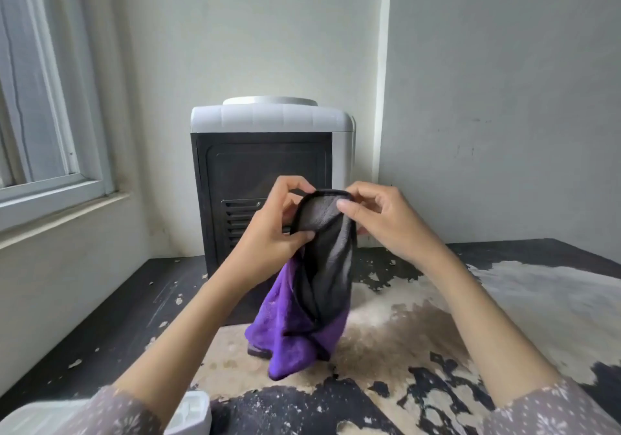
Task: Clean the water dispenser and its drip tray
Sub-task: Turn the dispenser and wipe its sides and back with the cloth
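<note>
Though peeling, dark tabletop (100,317) indoors

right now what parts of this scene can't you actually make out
All in the head view:
1. White and black water dispenser: only its vented back shows, so taps are hidden; its lower middle is covered by the purple and grey microfibre cloth that the left hand and right hand pinch.
2. White plastic piece at bottom left: cut off by the edge and the left sleeve, so I cannot identify it.
</note>
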A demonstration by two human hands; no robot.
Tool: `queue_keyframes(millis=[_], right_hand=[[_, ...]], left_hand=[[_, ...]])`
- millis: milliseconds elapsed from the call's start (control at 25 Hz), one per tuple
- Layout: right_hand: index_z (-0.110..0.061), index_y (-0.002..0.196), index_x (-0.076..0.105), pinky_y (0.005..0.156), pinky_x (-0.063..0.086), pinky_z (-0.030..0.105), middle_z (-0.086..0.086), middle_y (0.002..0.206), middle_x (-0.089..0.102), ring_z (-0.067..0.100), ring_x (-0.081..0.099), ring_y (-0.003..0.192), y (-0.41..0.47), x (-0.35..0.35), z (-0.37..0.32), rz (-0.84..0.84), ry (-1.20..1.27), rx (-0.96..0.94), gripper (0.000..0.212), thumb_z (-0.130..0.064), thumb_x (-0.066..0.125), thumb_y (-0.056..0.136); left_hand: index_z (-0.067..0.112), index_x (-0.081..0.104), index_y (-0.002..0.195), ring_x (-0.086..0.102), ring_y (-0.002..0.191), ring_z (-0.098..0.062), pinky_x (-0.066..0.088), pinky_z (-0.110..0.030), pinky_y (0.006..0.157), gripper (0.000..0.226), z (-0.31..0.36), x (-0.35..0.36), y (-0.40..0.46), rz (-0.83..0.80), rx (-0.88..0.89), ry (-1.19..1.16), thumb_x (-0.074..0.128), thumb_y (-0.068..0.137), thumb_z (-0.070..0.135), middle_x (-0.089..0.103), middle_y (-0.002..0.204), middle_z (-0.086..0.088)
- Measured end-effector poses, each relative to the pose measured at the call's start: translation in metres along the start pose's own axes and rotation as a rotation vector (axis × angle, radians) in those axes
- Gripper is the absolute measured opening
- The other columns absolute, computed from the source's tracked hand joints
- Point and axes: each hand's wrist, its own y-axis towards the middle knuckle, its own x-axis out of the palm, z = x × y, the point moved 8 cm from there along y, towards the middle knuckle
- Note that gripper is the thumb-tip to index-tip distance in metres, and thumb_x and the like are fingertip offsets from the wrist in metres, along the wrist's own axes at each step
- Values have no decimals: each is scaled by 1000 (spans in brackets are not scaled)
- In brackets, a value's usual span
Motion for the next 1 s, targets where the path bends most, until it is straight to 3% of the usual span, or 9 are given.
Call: queue_keyframes(millis=[160, 320, 400, 480, 560, 720, 840, 920, 1000], right_hand=[[9, 90, 58, 65, 47, 22, 12, 78, 53, 18, 50, 75, -6, -28, -9, 29, 46, 23, 23, -13, 50, 97], [7, 82, 54, 65, 33, 30, 8, 73, 45, 18, 40, 70, -12, -55, -2, 112, 53, 83, 36, -29, 54, 85], [-2, 74, 50, 64, 24, 31, 5, 74, 38, 17, 33, 71, -18, -86, 13, 294, 88, 161, 31, -32, 54, 81], [-22, 66, 42, 61, 20, 31, 5, 73, 31, 16, 29, 68, -31, -117, 28, 456, 80, 263, 24, -28, 54, 85], [-24, 61, 33, 55, 21, 27, 3, 67, 27, 15, 28, 62, -46, -135, 37, 500, 47, 340, 34, -22, 51, 90], [-20, 72, 60, 58, 45, 26, 4, 74, 54, 14, 52, 73, -56, -96, 25, 172, 127, 271, 23, -14, 53, 94], [-23, 90, 68, 77, 40, 15, -3, 92, 60, 8, 54, 86, -59, -63, 15, -54, -193, 104, 16, -10, 59, 90], [-27, 97, 68, 81, 34, 10, -8, 106, 52, 6, 45, 98, -60, -67, 13, -56, -330, 27, 22, -11, 55, 88], [-36, 101, 64, 89, 35, 10, -14, 119, 46, 0, 41, 115, -63, -87, 15, 22, -253, -35, 33, -12, 55, 80]], left_hand=[[23, 43, 94, 49, 61, -3, 41, -13, 61, 35, 7, 14, -4, 69, -80, 133, 59, 70, 3, 59, 83, 8], [16, 51, 88, 51, 66, -11, 45, -23, 65, 29, -12, 36, -11, -57, -233, 264, 60, 61, 23, 59, 87, 1], [10, 53, 81, 49, 69, -15, 42, -31, 67, 28, -36, 46, -16, -190, -340, 320, 62, 65, 32, 55, 75, -1], [9, 54, 77, 45, 69, -14, 39, -30, 64, 26, -52, 58, -23, -279, -480, 154, 66, 84, 31, 49, 72, -2], [2, 57, 83, 45, 73, -16, 39, -30, 66, 26, -56, 66, -17, -227, -548, -14, 58, 93, 27, 48, 76, -8], [-3, 65, 95, 53, 83, -21, 40, -30, 70, 36, -32, 86, 16, -76, -520, -183, 51, 96, 31, 63, 86, -14], [9, 70, 94, 64, 85, -17, 48, -27, 76, 46, -10, 113, 25, -180, -589, -362, 45, 93, 48, 70, 92, -8], [6, 69, 101, 67, 85, -15, 53, -22, 72, 45, 3, 124, 26, -284, -536, -383, 55, 85, 46, 72, 94, -7], [2, 66, 107, 66, 86, -17, 54, -23, 73, 33, 13, 126, 26, -336, -461, -403, 67, 80, 20, 70, 96, -11]])
